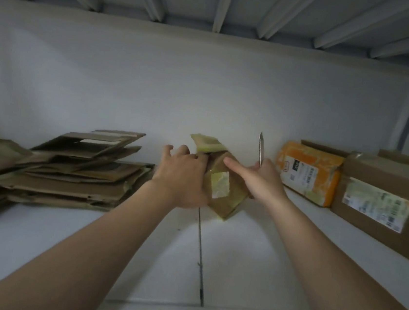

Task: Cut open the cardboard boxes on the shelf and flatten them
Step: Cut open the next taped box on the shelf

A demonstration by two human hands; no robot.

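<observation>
On the shelf, the flattened stack fills the left end, sealed boxes the right. Mid-shelf, my left hand grips the small box; my right hand clasps the knife, forefinger pressing cardboard. I should squash it with the blade pointing away.

My left hand and right hand hold a small box above the shelf; my right hand also grips the knife.

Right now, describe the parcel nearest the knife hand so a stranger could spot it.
On the white shelf, look just right of the right hand holding the knife. The parcel lies there, beside a larger brown box. It alone is wrapped in orange.
</observation>
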